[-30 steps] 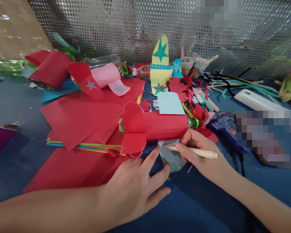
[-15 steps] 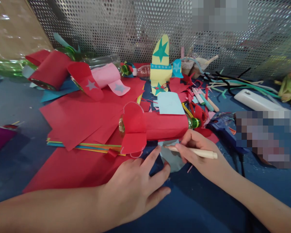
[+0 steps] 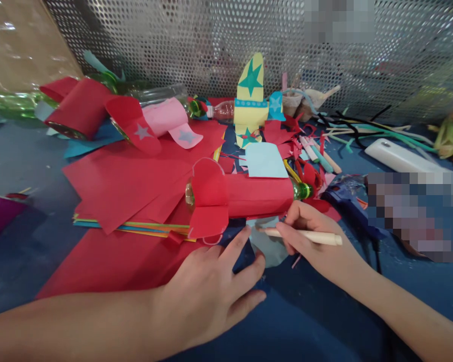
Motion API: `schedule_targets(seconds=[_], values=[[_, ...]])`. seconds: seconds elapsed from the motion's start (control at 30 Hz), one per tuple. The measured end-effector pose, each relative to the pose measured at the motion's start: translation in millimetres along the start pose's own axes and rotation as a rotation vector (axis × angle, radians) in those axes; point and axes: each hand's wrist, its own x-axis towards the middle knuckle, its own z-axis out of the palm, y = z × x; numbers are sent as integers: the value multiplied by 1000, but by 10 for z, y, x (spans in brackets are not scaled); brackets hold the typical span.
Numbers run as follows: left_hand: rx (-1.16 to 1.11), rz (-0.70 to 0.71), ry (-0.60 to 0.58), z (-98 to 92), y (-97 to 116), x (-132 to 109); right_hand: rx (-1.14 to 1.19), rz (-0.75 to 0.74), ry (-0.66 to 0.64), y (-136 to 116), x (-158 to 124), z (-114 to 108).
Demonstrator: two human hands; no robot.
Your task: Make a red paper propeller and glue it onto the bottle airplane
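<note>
Pinched in my right hand (image 3: pixel 317 239) is a cream marker (image 3: pixel 320 237), its tip over the light blue paper wing (image 3: pixel 270 249) at the near side of a plane. Spread fingers of my left hand (image 3: pixel 222 286) lie flat on the table, the index fingertip at that wing's left edge. The plane's body is a green bottle (image 3: pixel 302 190) wrapped in red paper (image 3: pixel 258 193). A second light blue wing (image 3: pixel 267 160) shows on its far side. Red tail fins (image 3: pixel 209 198) with pale outlines stand at its left end.
Red paper sheets (image 3: pixel 124 176) overlap at left on a coloured stack. Behind stand a yellow paper-covered bottle (image 3: pixel 250 110) and a red-wrapped bottle (image 3: pixel 81 108). A blue glue gun (image 3: pixel 353 206) lies right, near a white case (image 3: pixel 403 158). A perforated metal screen (image 3: pixel 196 45) runs along the back.
My right hand and the marker have shifted very slightly to the right. My left hand and the bottle plane stay in place.
</note>
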Motion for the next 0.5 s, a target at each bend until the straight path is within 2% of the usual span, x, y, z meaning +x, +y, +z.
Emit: schedule_targets(seconds=[0.5], values=[[-17,-7,0,-1,-8,-8,-28,-4,42,15,2,2]])
